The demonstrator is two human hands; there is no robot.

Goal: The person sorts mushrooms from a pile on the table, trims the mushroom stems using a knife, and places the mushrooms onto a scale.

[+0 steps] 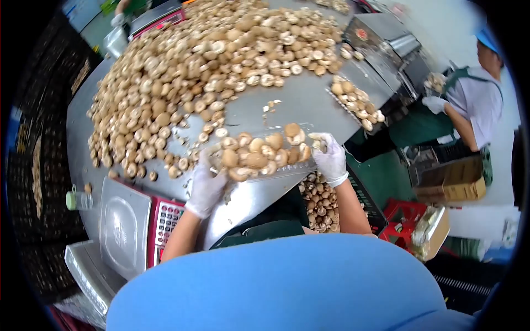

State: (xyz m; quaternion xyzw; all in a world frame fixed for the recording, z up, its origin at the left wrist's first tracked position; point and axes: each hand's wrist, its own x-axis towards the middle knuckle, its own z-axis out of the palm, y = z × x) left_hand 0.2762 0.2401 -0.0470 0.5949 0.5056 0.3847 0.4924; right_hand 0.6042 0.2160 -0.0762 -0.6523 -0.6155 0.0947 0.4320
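Note:
A clear plastic tray [301, 167] heaped with brown-capped mushrooms [256, 160] is in front of me at the table's near edge. At its left end, my left hand [205, 186], in a white glove, is closed around the side with the thumb toward me. My right hand [331, 161], also gloved, is at the right end. Its fingers are pinched on a mushroom [318, 143] beside the tray's rim. The palm side of both hands is hidden.
A large mushroom pile [182, 71] covers the metal table [248, 113]. Left stand a scale [127, 220] and stacked clear trays [88, 270]. A filled tray [356, 102] lies right, near a machine [381, 41]. Below is a mushroom crate [320, 204]. A co-worker [469, 105] stands right.

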